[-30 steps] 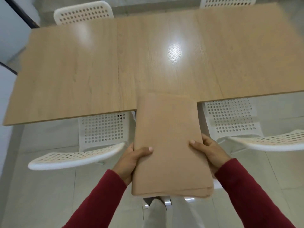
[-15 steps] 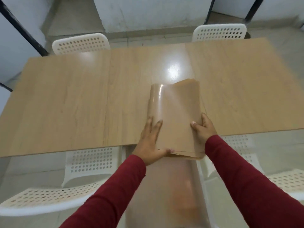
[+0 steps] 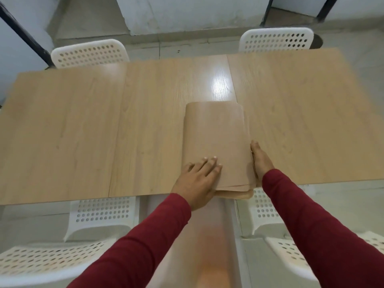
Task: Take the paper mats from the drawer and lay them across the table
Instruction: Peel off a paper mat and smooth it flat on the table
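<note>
A stack of brown paper mats [image 3: 217, 140] lies on the light wooden table [image 3: 83, 132], near its front edge and a little right of the middle. The stack's near edge hangs slightly over the table edge. My left hand [image 3: 196, 179] rests flat on the stack's near left corner, fingers spread. Along the stack's right side my right hand [image 3: 260, 161] presses edge-on, its fingers hidden beside or under the sheets. Both arms wear dark red sleeves. No drawer is in view.
Two white perforated chairs [image 3: 89, 54] [image 3: 276, 39] stand at the table's far side. Two more [image 3: 99, 217] [image 3: 268, 208] are tucked under the near edge, and chair backs show at the bottom left and right. A grey tiled floor and white wall lie beyond.
The stack went from being carried in both hands in front of the table to lying flat on it. My left hand moved onto its top; my right hand slid to its right edge.
</note>
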